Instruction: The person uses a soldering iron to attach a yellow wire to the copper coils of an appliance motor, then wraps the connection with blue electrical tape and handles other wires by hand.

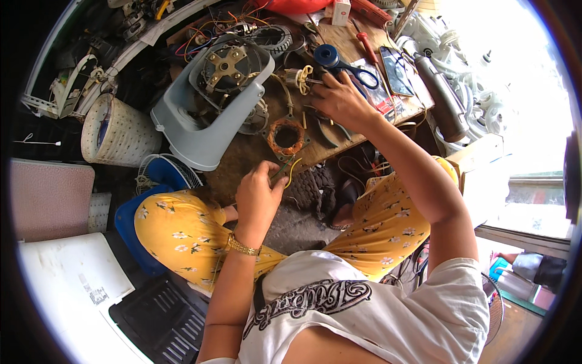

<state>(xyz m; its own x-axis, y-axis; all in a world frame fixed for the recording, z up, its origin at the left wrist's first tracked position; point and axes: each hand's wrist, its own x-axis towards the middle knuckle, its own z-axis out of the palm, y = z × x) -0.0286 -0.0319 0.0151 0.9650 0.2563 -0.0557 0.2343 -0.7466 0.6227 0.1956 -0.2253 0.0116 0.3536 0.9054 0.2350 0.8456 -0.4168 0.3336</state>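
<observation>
My left hand (260, 197) pinches thin green and yellow wires (293, 172) at the bench's near edge. Just beyond them lies a ring-shaped copper motor winding (285, 136). Over the bench, my right hand (341, 100) is closed with its fingers curled downward; what lies under the fingertips is partly hidden. Beside those fingers is a small motor part with a pale-yellow frame and a metal shaft (299, 80). Blue-handled scissors (367, 77) and a blue tape roll (326, 56) lie close to the same hand. Pliers (327, 134) rest below it.
A grey fan housing (200, 136) with a motor stands at left on the wooden bench (339, 36). A red screwdriver (366, 45), a phone (397, 71) and a dark cylinder (441, 100) line the right side. A perforated white basket (118, 130) stands at far left.
</observation>
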